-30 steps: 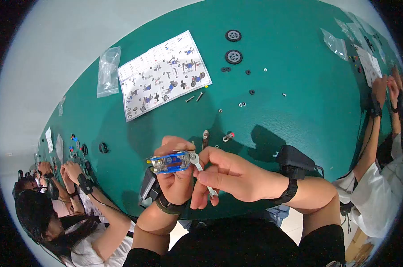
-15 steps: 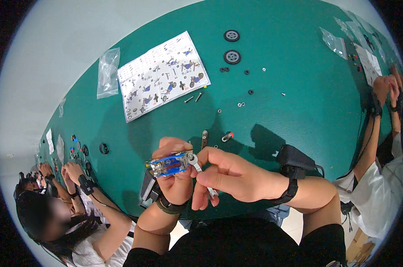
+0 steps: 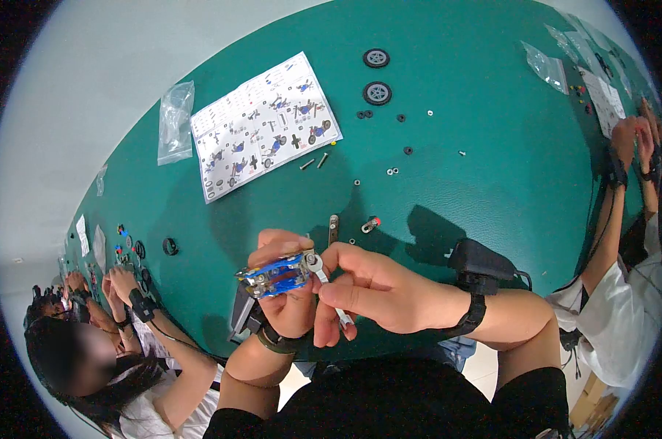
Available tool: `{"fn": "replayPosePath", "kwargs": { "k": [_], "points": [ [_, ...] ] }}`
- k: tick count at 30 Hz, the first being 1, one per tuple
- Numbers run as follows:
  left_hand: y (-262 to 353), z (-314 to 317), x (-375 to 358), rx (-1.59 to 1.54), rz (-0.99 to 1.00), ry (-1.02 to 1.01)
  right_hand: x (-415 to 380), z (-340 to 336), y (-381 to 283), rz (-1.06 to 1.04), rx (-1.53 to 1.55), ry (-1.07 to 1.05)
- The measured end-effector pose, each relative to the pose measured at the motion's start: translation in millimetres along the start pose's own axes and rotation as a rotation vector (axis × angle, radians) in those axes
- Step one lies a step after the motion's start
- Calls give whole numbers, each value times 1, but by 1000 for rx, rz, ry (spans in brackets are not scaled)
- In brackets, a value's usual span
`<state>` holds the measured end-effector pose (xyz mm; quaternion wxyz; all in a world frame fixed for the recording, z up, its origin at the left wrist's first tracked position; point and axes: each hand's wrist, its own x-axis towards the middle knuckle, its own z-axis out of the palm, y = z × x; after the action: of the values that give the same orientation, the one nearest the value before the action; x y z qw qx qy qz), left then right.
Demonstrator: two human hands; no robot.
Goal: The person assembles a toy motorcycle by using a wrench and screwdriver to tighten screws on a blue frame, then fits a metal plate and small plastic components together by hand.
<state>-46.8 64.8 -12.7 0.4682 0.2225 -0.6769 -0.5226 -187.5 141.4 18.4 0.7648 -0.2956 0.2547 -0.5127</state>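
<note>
My left hand (image 3: 285, 306) is closed around a small blue and silver model frame (image 3: 274, 276), held up above the near edge of the table. In my right hand (image 3: 375, 289) is a small silver wrench (image 3: 333, 293), pinched between thumb and fingers. The wrench's head sits at a nut on the right end of the model frame. Just beyond my hands lie a dark metal strip with holes (image 3: 334, 228) and a short piece with a red end (image 3: 372, 224). My left fingers hide part of the frame.
A printed instruction sheet (image 3: 265, 132) lies beyond my hands, beside a clear plastic bag (image 3: 176, 124). Two wheels (image 3: 378, 93), two bolts (image 3: 322, 161) and several small nuts and black rings rest on the green table (image 3: 492, 175). People work at left and right.
The wrench has turned slightly against the frame, its handle shifting a little left. The model frame is tilted slightly differently in my left hand. The whole view has shifted a little.
</note>
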Motion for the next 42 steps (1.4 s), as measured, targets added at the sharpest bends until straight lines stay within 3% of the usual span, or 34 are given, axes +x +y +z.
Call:
{"fn": "replayPosePath", "kwargs": {
  "k": [18, 42],
  "points": [
    [1, -2, -1, 34, 32, -91, -3, 2, -7, 44, 54, 31],
    [4, 3, -3, -184, -146, -31, -1, -3, -8, 139, -16, -2]
  ]
}}
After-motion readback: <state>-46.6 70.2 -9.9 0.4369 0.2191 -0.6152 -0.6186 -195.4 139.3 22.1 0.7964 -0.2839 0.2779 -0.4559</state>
